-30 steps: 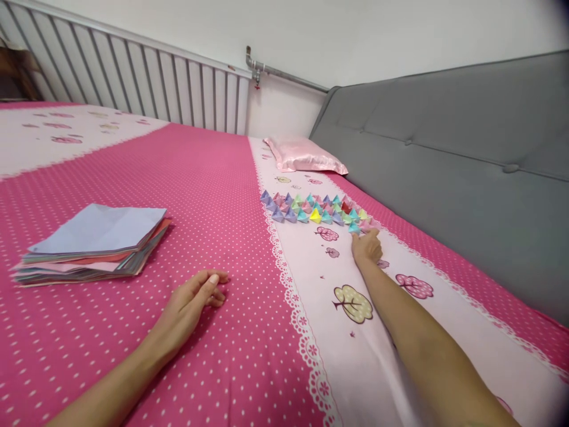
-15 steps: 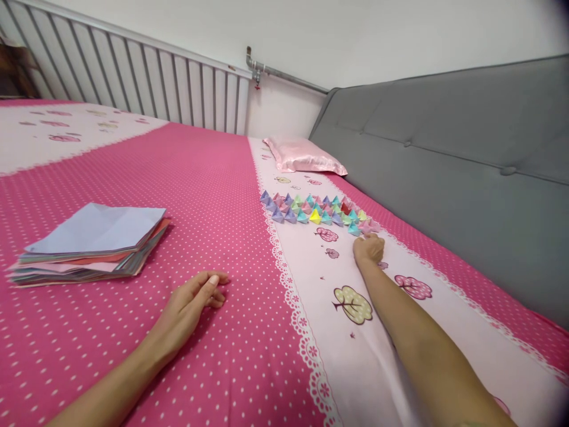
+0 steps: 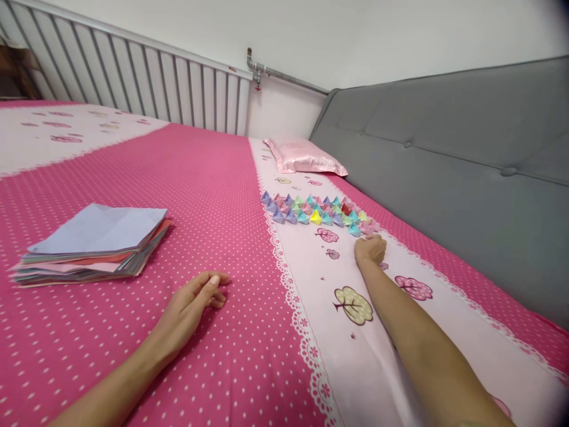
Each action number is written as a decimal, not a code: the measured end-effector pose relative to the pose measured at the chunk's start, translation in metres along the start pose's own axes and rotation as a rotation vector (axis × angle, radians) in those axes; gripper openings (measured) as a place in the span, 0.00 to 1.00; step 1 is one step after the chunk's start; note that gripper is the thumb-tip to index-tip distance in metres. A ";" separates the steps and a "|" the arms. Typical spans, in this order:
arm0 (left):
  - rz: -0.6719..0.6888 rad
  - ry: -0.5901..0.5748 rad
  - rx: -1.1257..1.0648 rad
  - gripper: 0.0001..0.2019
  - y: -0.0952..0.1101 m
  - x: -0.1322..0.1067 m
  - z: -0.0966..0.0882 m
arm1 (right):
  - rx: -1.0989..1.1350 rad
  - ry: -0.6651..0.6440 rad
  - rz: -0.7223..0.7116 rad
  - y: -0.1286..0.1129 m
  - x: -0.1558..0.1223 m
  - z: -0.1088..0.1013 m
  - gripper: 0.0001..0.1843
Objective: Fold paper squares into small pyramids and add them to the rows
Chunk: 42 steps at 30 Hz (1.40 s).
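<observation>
Small folded paper boats point(image 3: 315, 217) in purple, pink, green, turquoise, yellow and red stand in close rows on the pale printed band of the bedspread. My right hand point(image 3: 371, 248) is at the near right end of these rows, fingers curled in, right against a pink paper boat point(image 3: 367, 226). Its fingertips are hidden, so what they hold, if anything, does not show. My left hand point(image 3: 198, 299) rests on the dotted pink cloth, loosely bent, thumb up and with nothing in it. Left of it lies a stack of coloured paper sheets point(image 3: 100, 228), a pale blue one on top.
The bedspread point(image 3: 195, 172) spans the bed, with lace-patterned borders and printed trees. A pink satin pillow point(image 3: 306, 157) lies beyond the boats. Along the right stands a grey padded headboard point(image 3: 444, 142). A white radiator point(image 3: 178, 83) and a pipe point(image 3: 288, 76) line the back wall.
Almost nothing differs; the whole view has shifted by a few pixels. Both hands and the boats keep their places.
</observation>
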<state>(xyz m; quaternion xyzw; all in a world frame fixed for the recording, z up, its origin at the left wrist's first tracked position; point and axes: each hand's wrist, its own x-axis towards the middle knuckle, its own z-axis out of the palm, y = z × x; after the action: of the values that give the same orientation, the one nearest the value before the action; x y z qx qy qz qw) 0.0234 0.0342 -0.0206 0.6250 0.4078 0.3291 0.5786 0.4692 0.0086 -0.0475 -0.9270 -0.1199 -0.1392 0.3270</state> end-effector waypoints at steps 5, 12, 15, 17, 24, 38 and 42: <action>0.008 0.000 0.011 0.21 0.001 -0.001 0.000 | 0.062 0.051 -0.122 -0.004 -0.007 -0.003 0.10; 0.016 -0.001 0.006 0.21 -0.001 -0.001 0.000 | 0.123 0.092 -0.153 -0.004 -0.006 -0.002 0.23; 0.012 -0.007 0.021 0.21 0.000 -0.001 0.000 | 0.125 0.072 -0.130 -0.002 -0.001 0.001 0.18; 0.013 -0.007 0.034 0.21 0.002 -0.002 0.000 | 0.129 0.066 -0.111 -0.002 0.001 0.003 0.16; 0.028 0.012 0.018 0.19 -0.002 -0.001 0.000 | 0.158 0.092 -0.035 -0.001 0.004 0.006 0.17; 0.040 -0.004 0.054 0.20 0.003 -0.003 0.001 | 0.123 0.136 -0.001 -0.002 0.006 0.009 0.19; 0.041 -0.009 0.037 0.20 0.003 -0.003 0.000 | 0.061 0.120 -0.003 -0.002 0.003 0.007 0.22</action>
<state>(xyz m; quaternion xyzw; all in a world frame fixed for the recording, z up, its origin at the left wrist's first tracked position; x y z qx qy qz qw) 0.0226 0.0315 -0.0177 0.6452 0.3984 0.3304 0.5620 0.4724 0.0150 -0.0503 -0.9063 -0.1059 -0.1915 0.3616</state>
